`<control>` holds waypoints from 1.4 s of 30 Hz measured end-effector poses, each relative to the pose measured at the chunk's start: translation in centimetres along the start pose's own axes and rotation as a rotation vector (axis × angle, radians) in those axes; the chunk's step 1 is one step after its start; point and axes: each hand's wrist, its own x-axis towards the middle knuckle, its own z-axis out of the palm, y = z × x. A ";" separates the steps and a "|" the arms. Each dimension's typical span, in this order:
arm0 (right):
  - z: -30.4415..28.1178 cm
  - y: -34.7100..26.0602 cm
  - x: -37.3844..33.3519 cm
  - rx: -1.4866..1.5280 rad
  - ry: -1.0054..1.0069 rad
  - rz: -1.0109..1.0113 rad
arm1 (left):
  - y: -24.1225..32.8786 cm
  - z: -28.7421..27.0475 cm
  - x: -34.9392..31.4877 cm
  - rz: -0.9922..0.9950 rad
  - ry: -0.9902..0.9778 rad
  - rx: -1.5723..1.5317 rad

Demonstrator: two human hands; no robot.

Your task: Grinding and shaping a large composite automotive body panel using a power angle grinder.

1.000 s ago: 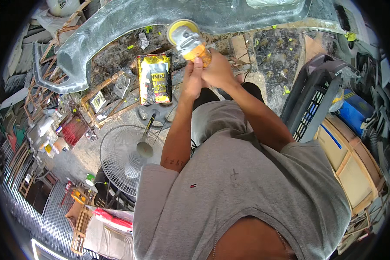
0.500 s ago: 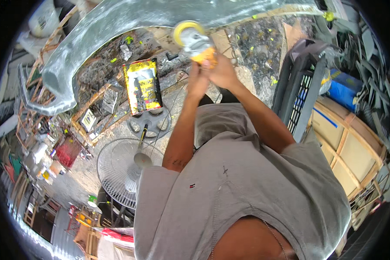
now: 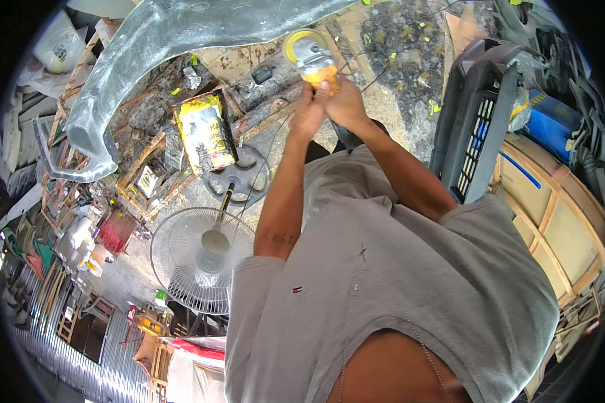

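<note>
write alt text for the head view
A person's left hand and right hand hold an orange-and-grey power tool with a round yellow disc. Toward the left are a curved grey panel, a rectangular yellow-and-black container and a round grey wire-caged fan.

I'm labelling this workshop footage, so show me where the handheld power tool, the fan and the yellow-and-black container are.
Handheld power tool (image 3: pixel 314 56): head view, on its grey head.
Fan (image 3: pixel 215 242): head view, on its round hub.
Yellow-and-black container (image 3: pixel 206 134): head view, on its printed face.
</note>
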 end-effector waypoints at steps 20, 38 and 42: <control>-5.2 1.6 3.9 -0.168 0.058 -0.006 | -2.2 5.2 4.0 0.121 0.056 -0.045; -4.1 1.3 3.7 0.063 0.073 -0.034 | -1.5 4.8 4.2 0.093 0.092 -0.008; -7.8 4.0 5.2 0.122 0.035 -0.081 | 0.7 9.0 4.2 0.098 0.046 0.099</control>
